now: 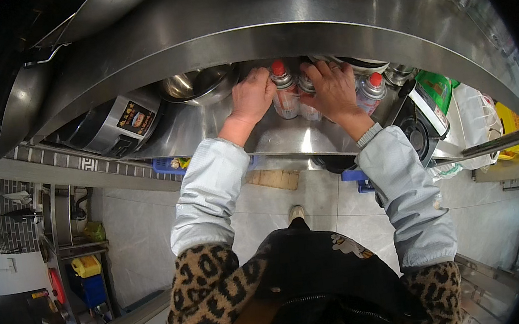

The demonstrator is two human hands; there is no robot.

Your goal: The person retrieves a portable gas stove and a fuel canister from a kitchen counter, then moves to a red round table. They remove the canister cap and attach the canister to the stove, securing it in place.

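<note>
Three canisters that look like gas or spray cans stand upright on the steel shelf. My left hand is closed, its curled fingers right against the left side of a red-capped canister; what it grips, if anything, is hidden. Beside that one is the middle canister, its top covered by my right hand, whose fingers curl over it with the thumb at its side. Another red-capped canister stands just right of my right wrist.
A steel counter edge overhangs the shelf. Left of my hands sit a metal bowl and a rice cooker. To the right are a black portable stove, a green package and white bags. Blue baskets sit below.
</note>
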